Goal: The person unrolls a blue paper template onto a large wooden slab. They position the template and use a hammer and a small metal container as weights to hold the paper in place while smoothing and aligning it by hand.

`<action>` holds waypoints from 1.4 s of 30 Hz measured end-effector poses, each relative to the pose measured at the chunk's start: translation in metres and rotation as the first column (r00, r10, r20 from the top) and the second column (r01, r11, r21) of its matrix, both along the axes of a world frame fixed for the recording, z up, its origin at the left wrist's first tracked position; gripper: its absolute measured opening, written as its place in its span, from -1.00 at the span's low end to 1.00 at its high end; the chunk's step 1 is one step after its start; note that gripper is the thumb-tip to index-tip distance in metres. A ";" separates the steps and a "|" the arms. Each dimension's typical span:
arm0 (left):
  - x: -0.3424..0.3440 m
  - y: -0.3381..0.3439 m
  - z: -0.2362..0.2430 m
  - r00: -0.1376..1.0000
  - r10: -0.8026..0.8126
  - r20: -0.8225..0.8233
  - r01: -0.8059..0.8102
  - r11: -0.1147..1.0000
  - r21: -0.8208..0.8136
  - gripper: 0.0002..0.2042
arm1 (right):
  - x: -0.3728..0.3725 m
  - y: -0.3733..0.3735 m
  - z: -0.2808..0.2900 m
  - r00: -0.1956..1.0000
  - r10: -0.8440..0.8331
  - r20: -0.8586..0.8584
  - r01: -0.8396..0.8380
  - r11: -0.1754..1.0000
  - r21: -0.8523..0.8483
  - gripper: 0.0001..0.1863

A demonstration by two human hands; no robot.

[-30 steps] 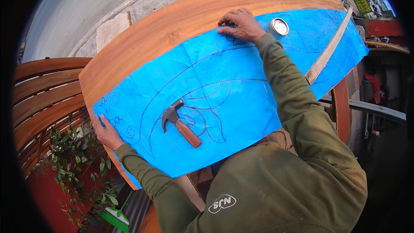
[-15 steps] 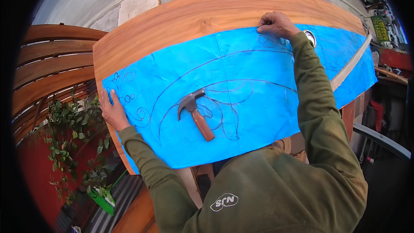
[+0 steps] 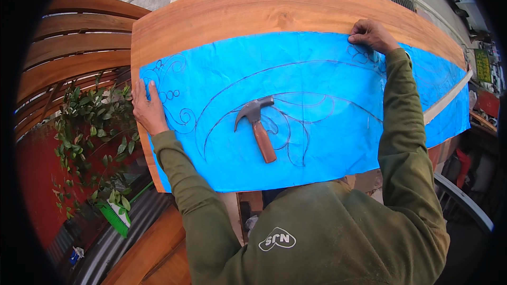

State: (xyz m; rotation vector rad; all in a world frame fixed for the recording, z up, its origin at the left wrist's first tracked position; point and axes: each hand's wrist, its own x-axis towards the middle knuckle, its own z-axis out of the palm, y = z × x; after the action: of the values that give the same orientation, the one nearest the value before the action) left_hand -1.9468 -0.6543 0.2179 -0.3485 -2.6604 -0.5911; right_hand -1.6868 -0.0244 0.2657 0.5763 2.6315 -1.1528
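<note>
Blue, dark-lined sheet (image 3: 317, 132) covers the lower part of a curved orange-brown wooden board (image 3: 237, 16). Left hand (image 3: 149, 110): fingers wide, at the board's left edge. Right hand (image 3: 373, 36): fingers curled narrow, right of board centre; grip on sheet indeterminable.

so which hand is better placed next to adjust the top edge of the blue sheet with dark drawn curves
Probably the right hand: it is at the top edge of the blue sheet, while the left hand lies at its left edge.
</note>
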 end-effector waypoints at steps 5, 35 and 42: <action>0.000 0.000 -0.001 1.000 0.009 0.002 -0.009 1.000 -0.003 -0.53 | 0.000 0.000 0.002 1.000 0.004 -0.010 -0.005 0.999 -0.050 -0.80; 0.023 0.024 -0.010 0.995 -0.102 -0.024 0.089 0.947 -0.308 -0.36 | 0.005 -0.022 -0.001 0.990 -0.105 -0.093 0.127 0.952 0.280 -0.57; 0.009 0.019 -0.020 0.994 -0.044 0.105 0.080 0.925 -0.371 -0.34 | 0.023 -0.096 -0.012 0.911 0.060 -0.408 0.255 0.696 0.671 -0.39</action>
State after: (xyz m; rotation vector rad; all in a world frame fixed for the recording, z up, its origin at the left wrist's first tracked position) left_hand -1.9379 -0.6354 0.1975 -0.5248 -2.8580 -0.1100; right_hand -1.6637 -0.1203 0.2533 0.6620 3.4442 -0.1857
